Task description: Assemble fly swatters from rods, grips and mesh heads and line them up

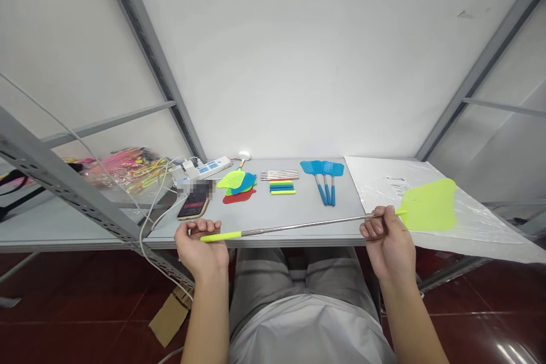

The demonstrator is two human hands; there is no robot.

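Observation:
A yellow-green fly swatter (430, 206) with an extended metal rod stretches between my hands, over the front edge of the shelf. My left hand (203, 247) is closed loosely at the end of its handle, palm up with the fingers curled. My right hand (389, 239) pinches the rod just below the swatter head. Beyond the rod lie a pile of loose swatter heads (239, 185) in green, blue and red, a row of thin metal rods (280, 174) and several coloured handles (282, 187). Three blue fly swatters (326, 182) lie with short handles toward me.
On the left a phone (196, 202) lies by a white power strip (209, 168) with cables. Bagged colourful items (128, 169) sit farther left, behind the metal post (68, 182). A white plastic package (375, 182) covers the shelf's right end. Cardboard (170, 315) lies on the floor.

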